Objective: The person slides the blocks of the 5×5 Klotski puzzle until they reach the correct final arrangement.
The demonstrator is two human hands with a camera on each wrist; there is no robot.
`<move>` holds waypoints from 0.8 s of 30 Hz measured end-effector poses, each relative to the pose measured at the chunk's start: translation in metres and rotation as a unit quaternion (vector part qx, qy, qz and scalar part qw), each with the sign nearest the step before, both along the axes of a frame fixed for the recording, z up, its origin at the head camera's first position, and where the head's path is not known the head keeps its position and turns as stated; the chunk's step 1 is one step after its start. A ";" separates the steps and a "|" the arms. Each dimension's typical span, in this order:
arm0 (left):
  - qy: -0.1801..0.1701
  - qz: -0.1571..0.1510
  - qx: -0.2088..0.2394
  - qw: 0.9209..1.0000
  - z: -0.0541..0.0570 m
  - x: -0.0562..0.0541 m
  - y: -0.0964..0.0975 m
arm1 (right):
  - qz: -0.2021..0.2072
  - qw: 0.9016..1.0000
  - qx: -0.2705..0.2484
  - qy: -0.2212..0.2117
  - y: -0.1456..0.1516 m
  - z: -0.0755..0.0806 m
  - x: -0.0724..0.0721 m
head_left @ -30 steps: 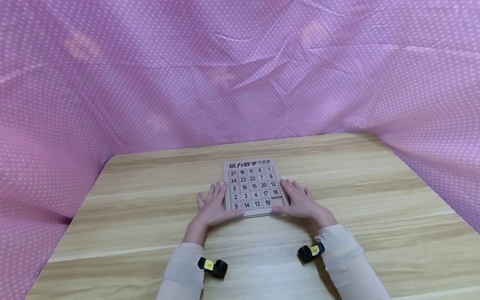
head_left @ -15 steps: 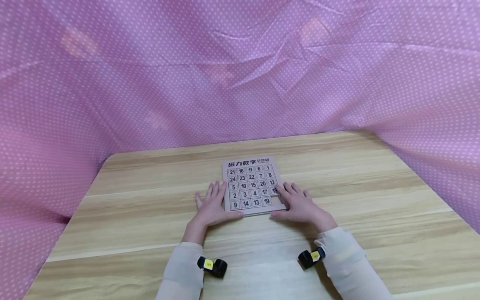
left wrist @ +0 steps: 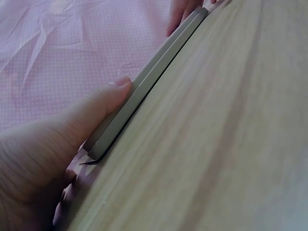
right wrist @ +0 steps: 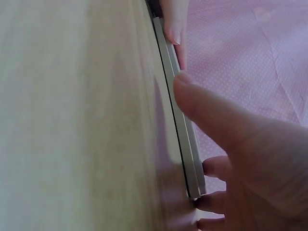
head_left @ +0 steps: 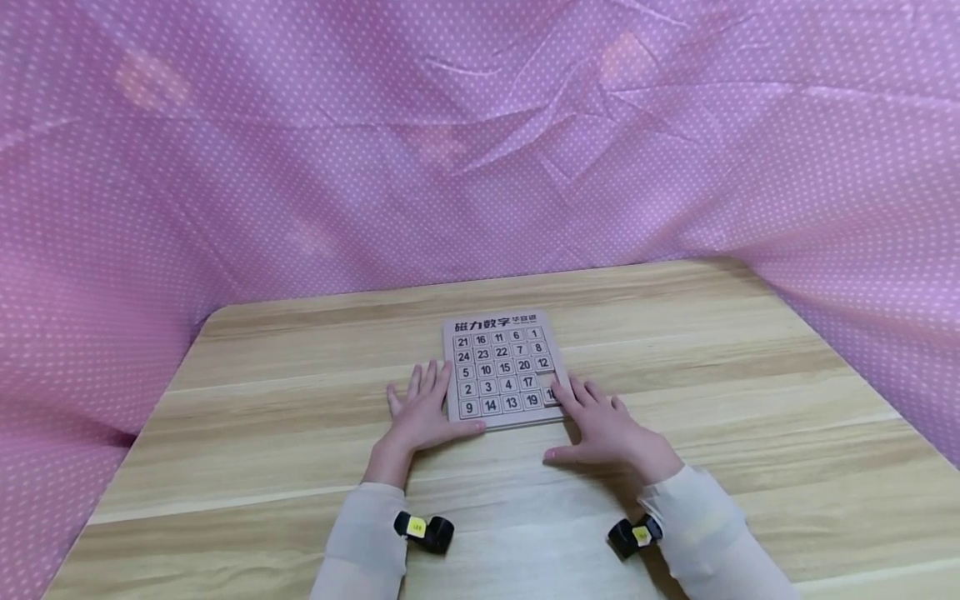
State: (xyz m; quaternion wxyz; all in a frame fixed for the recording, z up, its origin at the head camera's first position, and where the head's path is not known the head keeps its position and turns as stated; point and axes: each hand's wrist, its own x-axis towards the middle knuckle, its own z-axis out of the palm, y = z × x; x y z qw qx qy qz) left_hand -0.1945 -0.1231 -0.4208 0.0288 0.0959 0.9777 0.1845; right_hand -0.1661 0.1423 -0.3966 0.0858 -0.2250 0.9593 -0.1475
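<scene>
head view: number slide puzzle point(head_left: 505, 367) on a wooden table point(head_left: 262, 450), off centre toward five o'clock. at its eight o'clock, left hand point(head_left: 422, 419) spread against the edge; at four, right hand point(head_left: 604, 429) spread, touching tile 18 point(head_left: 550, 397). left wrist view: left thumb point(left wrist: 98, 103) on the puzzle's edge, ten o'clock. right wrist view: right thumb point(right wrist: 219, 111) splayed, three o'clock.

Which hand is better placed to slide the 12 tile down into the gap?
Likely the right hand: its index finger lies over the 18 tile, close to the gap and the 12 tile. The left hand rests at the opposite edge of the puzzle board.
</scene>
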 end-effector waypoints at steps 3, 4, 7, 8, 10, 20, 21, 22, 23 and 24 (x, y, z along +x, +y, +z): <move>0.001 0.002 -0.001 1.000 0.000 0.000 -0.001 | 0.005 1.000 0.004 -0.016 0.000 0.003 0.003; 0.001 0.003 -0.002 1.000 0.000 0.000 -0.001 | 0.005 1.000 0.008 -0.021 0.000 0.004 0.004; -0.001 0.004 -0.002 1.000 0.000 0.000 -0.001 | 0.003 1.000 0.015 -0.014 -0.001 0.007 0.005; -0.002 0.005 0.000 1.000 0.000 0.000 -0.001 | 0.004 1.000 0.016 -0.004 -0.003 0.007 0.005; -0.004 0.005 0.002 1.000 -0.001 0.000 -0.001 | 0.015 1.000 0.013 0.020 -0.008 0.009 0.003; -0.004 0.004 0.000 1.000 0.001 0.000 0.000 | 0.117 0.990 0.055 0.054 -0.066 0.017 -0.007; -0.003 0.004 -0.002 1.000 0.002 0.001 0.000 | 0.124 0.989 0.060 0.052 -0.070 0.016 -0.008; -0.002 0.005 -0.004 1.000 0.002 0.001 0.000 | 0.131 0.988 0.063 0.051 -0.074 0.015 -0.008; -0.001 0.004 -0.005 1.000 0.002 0.001 0.000 | 0.136 0.987 0.065 0.049 -0.078 0.015 -0.009; 0.000 0.005 -0.008 1.000 0.002 0.001 0.000 | 0.142 0.987 0.066 0.048 -0.081 0.013 -0.009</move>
